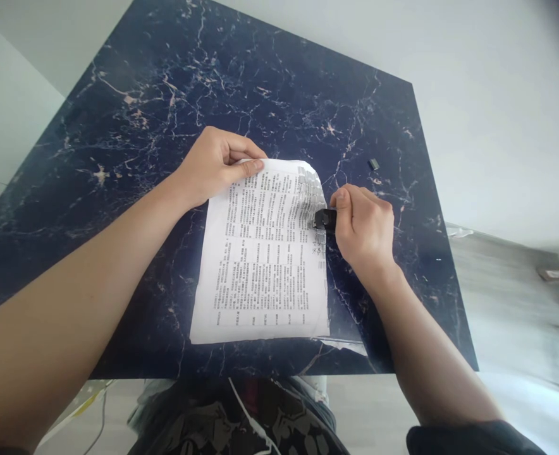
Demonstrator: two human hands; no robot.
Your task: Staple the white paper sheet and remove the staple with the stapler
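Observation:
A printed sheet of paper (270, 253), possibly a stack, lies on the dark blue marbled table, its text turned sideways. My left hand (222, 158) pinches the far left edge between thumb and fingers. In my right hand (367, 221) is a black stapler (325, 220), its jaw end over the paper's right edge; most of its body is hidden by the fingers. Rows of shiny metal staples (310, 189) run along that edge, which curls at the far corner.
A small dark strip (373, 164), perhaps spare staples, lies beyond my right hand. Tiny bits are scattered near the table's right side. A thin clear sheet or paper piece (343, 345) shows under the near right corner. A white cable (248, 414) hangs over my lap.

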